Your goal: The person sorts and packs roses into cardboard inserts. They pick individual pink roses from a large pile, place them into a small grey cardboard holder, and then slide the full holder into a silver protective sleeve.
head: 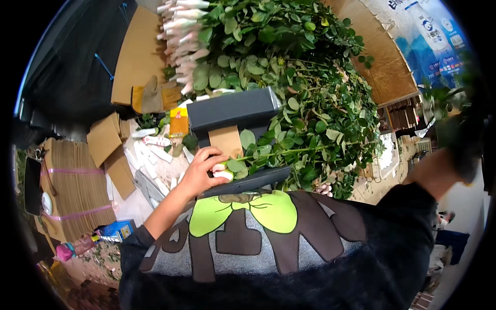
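My left hand (203, 170) has its fingers around pale flower heads (221, 172) at the end of leafy green stems. These lie over a dark padded stand (232, 110) with a piece of cardboard (226, 142) in its gap. The stems (306, 150) run to the right from the hand. At the far right, my right hand (465, 155) is raised, blurred and mostly in shadow beside dark foliage; its fingers cannot be made out. Behind the stand lies a large pile of leafy stems (271, 35), with white sleeves (186, 35) over the flower ends.
Left of the stand are white paper strips (149, 157), a yellow-orange packet (178, 122), work gloves (153, 97) and loose cardboard (104, 141). Strapped cardboard sheets (77, 186) stand at the far left, near a blue box (117, 231). A cardboard wall (381, 58) borders the pile on the right.
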The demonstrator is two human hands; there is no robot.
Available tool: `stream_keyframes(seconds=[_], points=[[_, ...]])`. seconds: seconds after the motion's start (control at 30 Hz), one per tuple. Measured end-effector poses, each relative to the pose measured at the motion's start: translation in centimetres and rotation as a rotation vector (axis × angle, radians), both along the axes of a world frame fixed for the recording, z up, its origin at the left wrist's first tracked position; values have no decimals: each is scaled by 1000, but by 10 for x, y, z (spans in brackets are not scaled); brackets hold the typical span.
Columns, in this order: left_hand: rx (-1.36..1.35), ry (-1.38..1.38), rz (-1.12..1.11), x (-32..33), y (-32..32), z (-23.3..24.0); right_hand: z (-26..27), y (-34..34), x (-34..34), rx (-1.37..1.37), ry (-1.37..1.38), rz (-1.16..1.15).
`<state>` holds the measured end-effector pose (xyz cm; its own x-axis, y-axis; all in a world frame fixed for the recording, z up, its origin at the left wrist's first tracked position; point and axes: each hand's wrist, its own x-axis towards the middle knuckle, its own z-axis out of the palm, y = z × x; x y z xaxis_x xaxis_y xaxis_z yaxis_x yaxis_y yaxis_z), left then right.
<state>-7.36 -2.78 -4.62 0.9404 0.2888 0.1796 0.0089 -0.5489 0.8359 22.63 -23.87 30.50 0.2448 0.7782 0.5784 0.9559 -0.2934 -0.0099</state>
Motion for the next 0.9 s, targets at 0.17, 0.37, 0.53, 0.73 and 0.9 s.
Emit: stream_keyframes(seconds=[0.17, 0.37, 0.53, 0.73, 0.9], points=[[-33, 18, 120, -10, -7, -1, -154, 76, -73, -636, 384, 394], [112, -242, 94, 1, 1, 0, -276, 96, -83, -607, 620, 698], [12, -7, -63, -4, 12, -8, -196, 95, -61, -808, 528, 479], [-91, -144, 85, -3, 3, -10, -147, 126, -43, -262, 618, 383], [17, -118, -24, -7, 6, -9, -154, 119, -52, 22, 334, 311]])
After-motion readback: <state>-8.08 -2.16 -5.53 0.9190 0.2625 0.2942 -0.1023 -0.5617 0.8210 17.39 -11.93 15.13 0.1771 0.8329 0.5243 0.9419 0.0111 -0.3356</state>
